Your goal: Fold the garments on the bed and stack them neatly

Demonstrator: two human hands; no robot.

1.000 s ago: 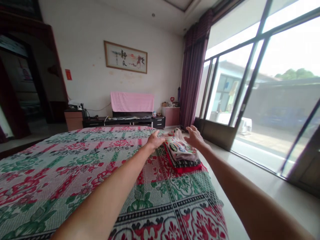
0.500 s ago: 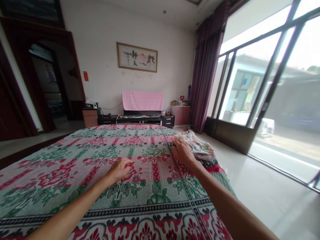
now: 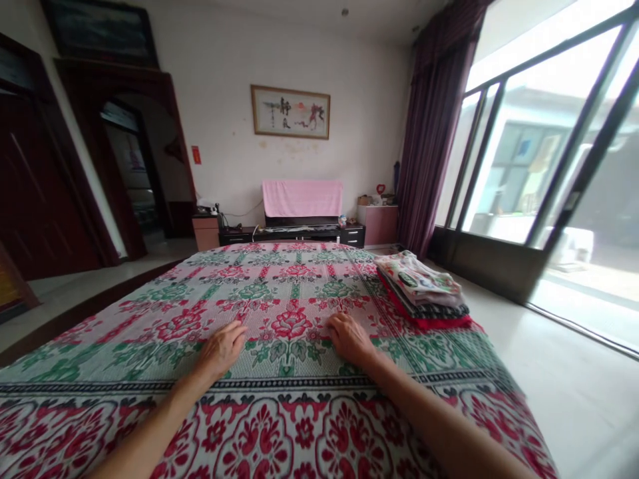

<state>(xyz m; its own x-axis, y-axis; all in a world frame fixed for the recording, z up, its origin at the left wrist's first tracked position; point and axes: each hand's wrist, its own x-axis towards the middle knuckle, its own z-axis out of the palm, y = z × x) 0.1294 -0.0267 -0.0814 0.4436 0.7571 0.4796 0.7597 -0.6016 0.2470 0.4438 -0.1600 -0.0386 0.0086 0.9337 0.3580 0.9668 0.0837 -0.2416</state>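
A flowered bedspread [image 3: 289, 349] in red, green, pink and white covers the wide surface in front of me. On its near part, left of centre, my left hand [image 3: 223, 347] is palm down with loosely bent fingers and nothing seen in it. My right hand [image 3: 348, 339] is level with it on the other side of a red flower, also palm down and holding nothing visible. Its fingers are slightly curled, their tips partly hidden. Beyond it to the right, apart from both hands, lies a stack of folded clothes [image 3: 422, 283], a white printed piece on top of dark checked and red ones.
Along the far wall stands a low black cabinet [image 3: 352, 235], with a pink cloth [image 3: 302, 198] draped over a screen-like object on it. A purple curtain [image 3: 434, 133] hangs beside the large glass door [image 3: 519, 153]. A dark doorway [image 3: 120, 80] is at left.
My right hand has drawn back and left from the folded clothes onto the bedspread. The left hand has shifted slightly. The view has turned a little left, and the whole stack now shows.
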